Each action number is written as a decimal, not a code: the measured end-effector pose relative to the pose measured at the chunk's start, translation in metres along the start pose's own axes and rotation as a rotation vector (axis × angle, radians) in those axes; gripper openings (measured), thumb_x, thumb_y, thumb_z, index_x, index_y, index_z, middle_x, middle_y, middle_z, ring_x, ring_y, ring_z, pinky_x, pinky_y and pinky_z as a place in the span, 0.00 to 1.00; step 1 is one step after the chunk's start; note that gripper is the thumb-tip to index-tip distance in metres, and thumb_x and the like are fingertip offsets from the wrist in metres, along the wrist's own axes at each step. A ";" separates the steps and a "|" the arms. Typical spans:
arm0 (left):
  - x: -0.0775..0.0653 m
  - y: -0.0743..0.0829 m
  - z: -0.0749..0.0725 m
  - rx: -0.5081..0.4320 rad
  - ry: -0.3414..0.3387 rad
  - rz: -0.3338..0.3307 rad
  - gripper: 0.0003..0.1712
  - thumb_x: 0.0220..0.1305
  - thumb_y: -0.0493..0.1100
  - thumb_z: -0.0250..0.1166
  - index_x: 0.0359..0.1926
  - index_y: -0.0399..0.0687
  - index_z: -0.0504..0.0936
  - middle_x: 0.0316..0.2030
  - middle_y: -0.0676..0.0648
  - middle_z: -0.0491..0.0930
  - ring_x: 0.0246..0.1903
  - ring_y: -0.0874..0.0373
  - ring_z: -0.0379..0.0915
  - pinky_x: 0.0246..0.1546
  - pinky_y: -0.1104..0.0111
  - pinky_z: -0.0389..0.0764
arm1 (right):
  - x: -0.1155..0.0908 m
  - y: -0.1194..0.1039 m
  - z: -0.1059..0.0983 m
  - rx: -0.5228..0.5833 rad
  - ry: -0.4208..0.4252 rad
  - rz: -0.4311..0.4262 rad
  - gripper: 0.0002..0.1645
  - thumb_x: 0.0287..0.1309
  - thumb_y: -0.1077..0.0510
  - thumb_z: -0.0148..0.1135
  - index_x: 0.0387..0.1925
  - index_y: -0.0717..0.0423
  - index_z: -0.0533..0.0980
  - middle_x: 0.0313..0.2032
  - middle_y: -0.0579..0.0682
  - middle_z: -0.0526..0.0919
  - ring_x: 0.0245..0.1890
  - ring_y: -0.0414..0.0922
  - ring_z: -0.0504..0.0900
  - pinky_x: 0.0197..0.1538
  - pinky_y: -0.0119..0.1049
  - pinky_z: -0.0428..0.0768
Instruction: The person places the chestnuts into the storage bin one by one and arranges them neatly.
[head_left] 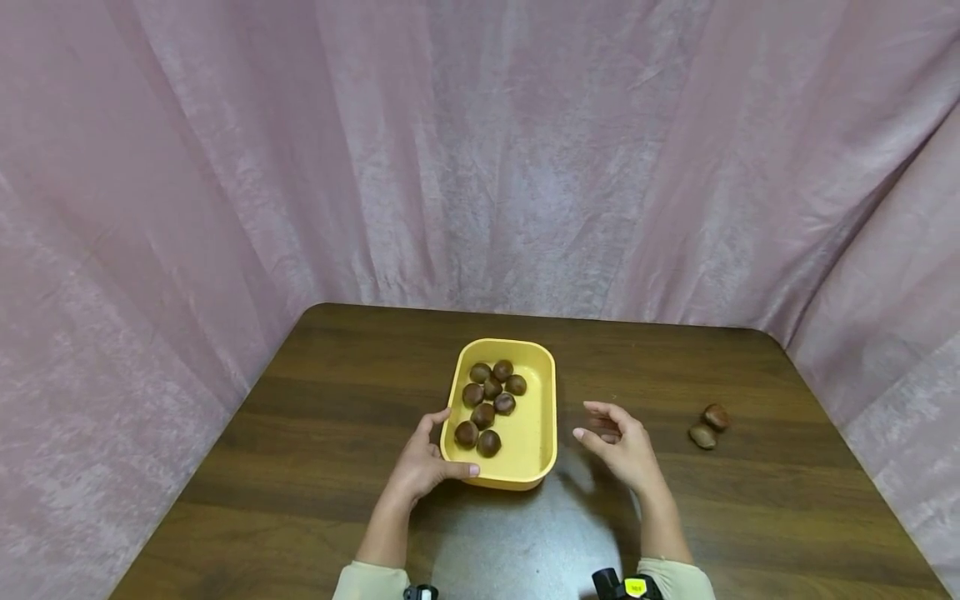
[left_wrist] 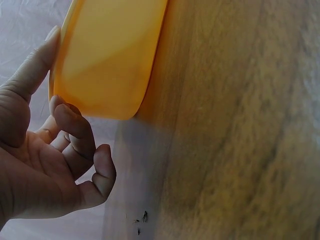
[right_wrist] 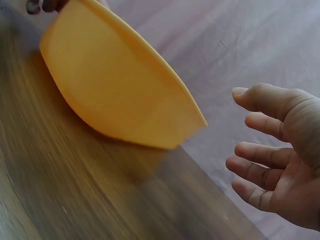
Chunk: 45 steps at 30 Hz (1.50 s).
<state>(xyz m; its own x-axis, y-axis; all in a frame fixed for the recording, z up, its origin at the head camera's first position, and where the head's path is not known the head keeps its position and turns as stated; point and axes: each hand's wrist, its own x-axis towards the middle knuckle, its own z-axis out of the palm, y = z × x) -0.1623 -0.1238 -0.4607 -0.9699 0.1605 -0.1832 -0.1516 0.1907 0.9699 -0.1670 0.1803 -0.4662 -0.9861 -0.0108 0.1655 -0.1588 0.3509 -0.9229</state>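
A yellow rectangular tray [head_left: 537, 433] stands at the middle of the table with several brown chestnuts [head_left: 483, 415] lying in it, mostly along its left side. My left hand [head_left: 422, 468] grips the tray's near left corner, thumb along the near rim and index finger at the left side. In the left wrist view its other fingers [left_wrist: 75, 135] curl below the tray. My right hand [head_left: 624, 450] hovers just right of the tray, apart from it. Its fingers are loosely bent with nothing between them, as the right wrist view also shows.
Two more chestnuts [head_left: 703, 436] lie close together on the dark wooden table [head_left: 337, 400], right of my right hand. Pink curtains [head_left: 525, 167] hang behind the table and at both sides.
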 end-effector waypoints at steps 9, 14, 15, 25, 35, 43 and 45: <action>-0.018 0.029 0.000 -0.002 -0.008 -0.007 0.54 0.40 0.29 0.75 0.67 0.38 0.55 0.26 0.36 0.78 0.24 0.55 0.76 0.30 0.60 0.72 | -0.006 0.012 -0.025 -0.032 0.063 0.050 0.28 0.52 0.56 0.69 0.54 0.61 0.72 0.51 0.60 0.76 0.50 0.56 0.74 0.46 0.35 0.72; -0.017 0.028 0.001 -0.004 -0.009 -0.010 0.55 0.39 0.29 0.75 0.67 0.38 0.54 0.26 0.36 0.79 0.24 0.55 0.76 0.30 0.60 0.72 | -0.011 0.017 -0.037 -0.036 0.101 0.063 0.29 0.53 0.56 0.68 0.55 0.62 0.72 0.53 0.62 0.74 0.50 0.58 0.74 0.44 0.30 0.72; -0.017 0.028 0.001 -0.005 -0.009 -0.012 0.55 0.39 0.29 0.75 0.67 0.38 0.54 0.26 0.36 0.79 0.24 0.55 0.76 0.30 0.60 0.72 | -0.012 0.018 -0.039 -0.039 0.107 0.064 0.29 0.53 0.56 0.68 0.55 0.62 0.72 0.53 0.62 0.74 0.50 0.58 0.74 0.44 0.29 0.72; -0.015 0.027 0.001 -0.008 -0.008 -0.012 0.55 0.39 0.30 0.76 0.68 0.39 0.54 0.27 0.36 0.79 0.25 0.55 0.77 0.31 0.59 0.73 | -0.017 0.023 -0.056 -0.058 0.157 0.074 0.30 0.55 0.56 0.66 0.57 0.64 0.70 0.54 0.62 0.73 0.49 0.48 0.74 0.41 0.22 0.71; -0.016 0.028 0.001 0.001 -0.007 -0.017 0.54 0.39 0.30 0.75 0.67 0.39 0.55 0.26 0.36 0.79 0.24 0.55 0.76 0.28 0.62 0.72 | -0.024 0.030 -0.068 -0.066 0.255 0.110 0.29 0.54 0.56 0.68 0.55 0.64 0.71 0.48 0.42 0.75 0.45 0.38 0.76 0.41 0.21 0.72; -0.015 0.026 0.000 -0.006 -0.009 -0.017 0.55 0.40 0.30 0.75 0.68 0.39 0.54 0.27 0.36 0.79 0.25 0.54 0.77 0.31 0.61 0.73 | -0.028 0.038 -0.078 -0.035 0.322 0.129 0.29 0.53 0.57 0.68 0.55 0.63 0.72 0.47 0.40 0.74 0.43 0.34 0.76 0.39 0.20 0.71; -0.015 0.026 0.000 -0.008 -0.008 -0.018 0.55 0.39 0.30 0.76 0.67 0.39 0.54 0.28 0.36 0.79 0.26 0.53 0.77 0.31 0.62 0.73 | -0.029 0.042 -0.081 -0.024 0.352 0.122 0.28 0.52 0.58 0.69 0.54 0.62 0.73 0.48 0.44 0.76 0.42 0.34 0.76 0.38 0.20 0.71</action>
<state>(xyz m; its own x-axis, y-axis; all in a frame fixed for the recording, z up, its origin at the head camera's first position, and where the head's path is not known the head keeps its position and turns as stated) -0.1512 -0.1211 -0.4331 -0.9653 0.1650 -0.2023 -0.1711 0.1855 0.9676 -0.1414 0.2713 -0.4813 -0.9202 0.3538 0.1676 -0.0354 0.3511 -0.9357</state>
